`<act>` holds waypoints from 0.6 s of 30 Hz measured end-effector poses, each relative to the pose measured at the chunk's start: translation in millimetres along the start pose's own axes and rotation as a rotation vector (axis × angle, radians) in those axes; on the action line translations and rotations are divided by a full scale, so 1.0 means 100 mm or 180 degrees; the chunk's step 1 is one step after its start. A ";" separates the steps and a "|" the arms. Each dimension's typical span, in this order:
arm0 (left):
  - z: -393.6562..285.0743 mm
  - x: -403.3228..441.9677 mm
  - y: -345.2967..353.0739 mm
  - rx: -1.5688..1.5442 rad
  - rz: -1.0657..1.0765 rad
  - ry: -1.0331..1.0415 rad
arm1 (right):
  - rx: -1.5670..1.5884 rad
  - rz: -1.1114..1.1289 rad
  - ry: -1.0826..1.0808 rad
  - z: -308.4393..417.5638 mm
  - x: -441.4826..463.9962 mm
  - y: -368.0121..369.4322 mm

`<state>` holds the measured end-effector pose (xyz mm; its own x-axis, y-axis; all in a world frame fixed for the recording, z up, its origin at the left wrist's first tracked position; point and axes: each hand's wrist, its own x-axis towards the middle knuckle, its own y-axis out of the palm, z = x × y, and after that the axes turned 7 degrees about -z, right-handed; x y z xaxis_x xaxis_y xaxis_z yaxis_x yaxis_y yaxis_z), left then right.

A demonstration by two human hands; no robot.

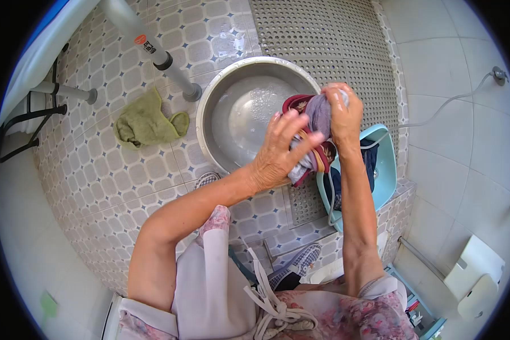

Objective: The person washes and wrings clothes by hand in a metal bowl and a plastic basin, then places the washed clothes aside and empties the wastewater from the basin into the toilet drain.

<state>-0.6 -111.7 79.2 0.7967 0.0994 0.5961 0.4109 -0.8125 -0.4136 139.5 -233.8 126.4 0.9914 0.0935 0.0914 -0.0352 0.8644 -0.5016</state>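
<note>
A bundle of dark red, purple and grey cloth [319, 116] hangs over the right rim of a metal basin [205, 122]. My right hand [344, 116] is wrapped around its upper right side, with wet-looking fingers. Against the bundle's left side lies my left hand [283, 144], fingers and thumb stretched apart, its back towards me. Part of the cloth is hidden behind the left hand, and some hangs below the thumb. Shallow water [246, 110] with a few bubbles covers the basin's bottom.
A light blue tub [386, 175] holding dark cloth stands right of the basin, a pale hose crossing it. A green towel [144, 122] lies on the tiled floor at left, near a grey metal leg [178, 79]. A perforated mat [323, 34] spreads behind.
</note>
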 end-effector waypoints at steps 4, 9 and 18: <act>-0.07 -0.09 0.07 -0.0613 0.0237 -0.1032 | -0.0194 -0.0725 -0.0956 0.23 -0.11 -0.12; -0.03 -0.12 -0.04 -0.2045 0.0522 -0.1827 | -0.0331 -0.0729 -0.2207 0.34 -0.21 -0.18; -0.01 0.08 -0.31 -0.5687 -0.0386 -0.5301 | 0.0048 0.0670 -0.3373 0.62 -0.54 -0.05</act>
<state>-7.7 -86.7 97.7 0.7104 -0.3836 -0.5901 0.5662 -0.1867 0.8029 78.5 -212.3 177.2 0.3520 0.6144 0.7061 -0.2008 0.7864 -0.5842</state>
